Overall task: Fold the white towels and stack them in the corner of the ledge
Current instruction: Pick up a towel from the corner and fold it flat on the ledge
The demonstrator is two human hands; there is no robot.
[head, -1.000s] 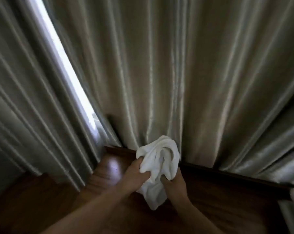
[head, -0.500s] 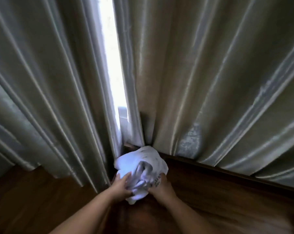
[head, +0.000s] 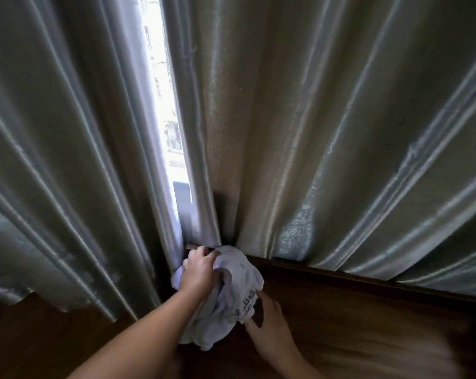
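Observation:
A crumpled white towel (head: 231, 302) with small black printed letters lies bunched on the dark wooden ledge (head: 354, 318), close to where the curtains meet. My left hand (head: 199, 272) presses down on the towel's top left part, fingers curled into the cloth. My right hand (head: 269, 324) is at the towel's lower right edge, its fingers touching the cloth near the print; whether it grips the towel is unclear.
Shiny grey-green curtains (head: 327, 132) hang along the back of the ledge and down on the left (head: 53, 160). A narrow bright gap (head: 165, 105) between them shows a window. The ledge's raised back rim (head: 368, 277) runs to the right.
The towel, held up in both hands a second ago, has come down onto the ledge by the curtain gap. My left hand now presses on top and my right hand has slid to its lower edge.

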